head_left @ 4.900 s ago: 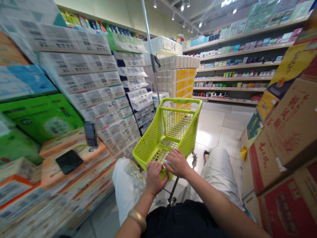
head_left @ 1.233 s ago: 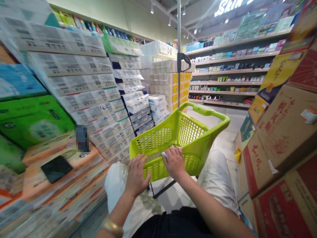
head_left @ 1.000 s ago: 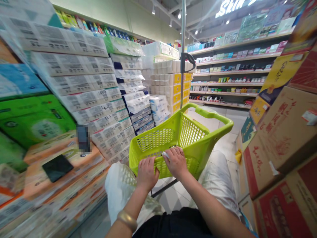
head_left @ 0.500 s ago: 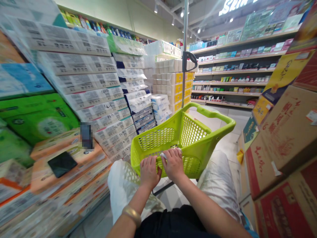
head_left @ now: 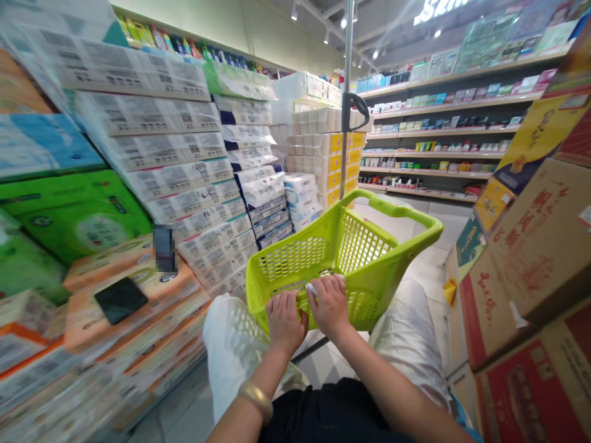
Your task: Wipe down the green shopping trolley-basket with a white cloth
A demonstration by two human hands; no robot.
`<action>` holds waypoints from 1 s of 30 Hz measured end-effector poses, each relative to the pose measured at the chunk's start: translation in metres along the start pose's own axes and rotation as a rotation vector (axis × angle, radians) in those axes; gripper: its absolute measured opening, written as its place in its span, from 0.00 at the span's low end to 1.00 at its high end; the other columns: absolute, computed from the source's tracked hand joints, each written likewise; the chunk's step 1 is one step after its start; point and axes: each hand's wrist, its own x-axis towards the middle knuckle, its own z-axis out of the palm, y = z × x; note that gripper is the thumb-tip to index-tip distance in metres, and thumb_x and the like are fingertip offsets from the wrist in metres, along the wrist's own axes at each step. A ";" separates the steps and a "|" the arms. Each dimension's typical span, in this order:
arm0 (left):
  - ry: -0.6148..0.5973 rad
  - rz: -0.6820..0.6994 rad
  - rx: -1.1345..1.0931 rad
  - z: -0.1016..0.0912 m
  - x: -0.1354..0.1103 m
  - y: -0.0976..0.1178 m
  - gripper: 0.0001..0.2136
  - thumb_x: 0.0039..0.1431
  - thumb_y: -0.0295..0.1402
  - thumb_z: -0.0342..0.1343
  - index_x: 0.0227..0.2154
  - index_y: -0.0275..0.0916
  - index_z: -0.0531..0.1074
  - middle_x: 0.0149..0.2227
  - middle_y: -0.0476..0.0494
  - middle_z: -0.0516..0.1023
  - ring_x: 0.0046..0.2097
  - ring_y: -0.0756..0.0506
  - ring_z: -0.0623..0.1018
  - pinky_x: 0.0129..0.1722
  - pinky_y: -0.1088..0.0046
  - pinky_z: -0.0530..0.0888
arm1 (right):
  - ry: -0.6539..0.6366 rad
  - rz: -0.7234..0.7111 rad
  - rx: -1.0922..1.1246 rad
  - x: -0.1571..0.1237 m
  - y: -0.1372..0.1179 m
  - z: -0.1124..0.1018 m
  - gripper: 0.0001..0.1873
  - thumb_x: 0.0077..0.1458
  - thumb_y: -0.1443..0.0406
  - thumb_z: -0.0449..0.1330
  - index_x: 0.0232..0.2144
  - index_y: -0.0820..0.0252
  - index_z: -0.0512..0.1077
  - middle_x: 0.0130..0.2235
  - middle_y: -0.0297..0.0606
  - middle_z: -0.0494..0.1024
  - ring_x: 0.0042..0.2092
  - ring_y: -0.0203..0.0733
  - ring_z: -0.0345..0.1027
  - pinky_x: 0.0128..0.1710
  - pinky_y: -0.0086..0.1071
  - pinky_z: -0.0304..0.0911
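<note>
A lime-green shopping basket point(head_left: 295, 258) with perforated walls stands between my knees, its handle end away from me. My left hand point(head_left: 285, 320) is closed over the near rim, fingers curled to the inside and thumb outside. Just to its right, my right hand point(head_left: 330, 303) presses on the same rim. Under its fingers a bit of white tissue or cloth point(head_left: 311, 287) shows; most of it is hidden by the hand. A grey pole with a black loop grip point(head_left: 355, 112) rises behind the basket.
Stacked packs of paper point(head_left: 166, 147) fill the left side. A dark flat device point(head_left: 120, 300) and a pixelated phone-like object point(head_left: 164, 249) lie on orange packs point(head_left: 87, 326). Cardboard boxes point(head_left: 545, 240) stand at right, with product shelves point(head_left: 434, 154) behind.
The view has shifted slightly. Both hands stay on the near rim in nearly the same places, the right one still with the white tissue or cloth.
</note>
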 end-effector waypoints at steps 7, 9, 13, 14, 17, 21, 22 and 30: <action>0.016 0.084 0.029 0.005 -0.007 -0.010 0.19 0.51 0.28 0.51 0.48 0.37 0.66 0.41 0.38 0.74 0.45 0.38 0.71 0.47 0.59 0.63 | -0.057 -0.114 0.004 0.001 0.011 -0.006 0.07 0.62 0.61 0.53 0.37 0.54 0.70 0.37 0.36 0.74 0.44 0.42 0.62 0.56 0.37 0.48; 0.026 0.080 0.031 0.007 -0.008 -0.011 0.20 0.50 0.27 0.51 0.48 0.37 0.66 0.41 0.38 0.74 0.45 0.38 0.71 0.48 0.59 0.63 | 0.011 -0.060 -0.037 0.004 0.030 -0.016 0.08 0.63 0.61 0.52 0.37 0.54 0.70 0.38 0.37 0.74 0.45 0.43 0.62 0.58 0.39 0.47; 0.057 0.050 0.033 0.010 -0.008 -0.006 0.19 0.49 0.26 0.50 0.47 0.38 0.67 0.40 0.39 0.74 0.44 0.38 0.71 0.47 0.58 0.63 | 0.087 0.029 -0.073 0.008 0.042 -0.024 0.09 0.63 0.62 0.51 0.38 0.55 0.70 0.39 0.40 0.74 0.47 0.45 0.62 0.59 0.43 0.46; 0.064 0.039 0.035 0.010 -0.008 -0.004 0.19 0.48 0.26 0.50 0.46 0.38 0.67 0.40 0.38 0.74 0.44 0.38 0.71 0.47 0.58 0.63 | 0.082 0.042 -0.066 0.007 0.037 -0.022 0.09 0.63 0.62 0.51 0.38 0.56 0.70 0.39 0.40 0.74 0.47 0.45 0.62 0.59 0.43 0.46; 0.062 0.020 0.043 0.009 -0.008 -0.001 0.19 0.49 0.26 0.50 0.46 0.37 0.67 0.40 0.38 0.74 0.44 0.38 0.71 0.47 0.58 0.63 | 0.006 0.014 -0.005 0.001 0.011 -0.010 0.07 0.62 0.63 0.52 0.37 0.55 0.70 0.38 0.38 0.73 0.46 0.44 0.62 0.58 0.42 0.47; 0.061 0.042 0.056 0.010 -0.011 -0.006 0.17 0.51 0.28 0.50 0.46 0.37 0.67 0.39 0.38 0.74 0.43 0.38 0.71 0.47 0.58 0.63 | -0.090 -0.074 0.050 -0.006 -0.011 0.001 0.06 0.61 0.62 0.53 0.37 0.54 0.70 0.38 0.36 0.73 0.44 0.42 0.62 0.57 0.39 0.47; 0.067 0.057 0.056 0.011 -0.012 -0.008 0.17 0.51 0.28 0.50 0.46 0.37 0.67 0.40 0.38 0.74 0.44 0.38 0.71 0.47 0.58 0.63 | -0.104 -0.101 0.048 -0.006 -0.011 0.001 0.06 0.61 0.62 0.53 0.38 0.54 0.70 0.38 0.36 0.74 0.44 0.42 0.63 0.57 0.38 0.48; 0.047 0.092 0.061 0.014 -0.017 -0.009 0.23 0.49 0.27 0.51 0.51 0.37 0.66 0.43 0.37 0.74 0.45 0.38 0.71 0.49 0.58 0.62 | -0.013 -0.084 -0.019 0.001 0.034 -0.025 0.08 0.63 0.62 0.51 0.38 0.54 0.70 0.38 0.37 0.75 0.46 0.42 0.63 0.58 0.40 0.47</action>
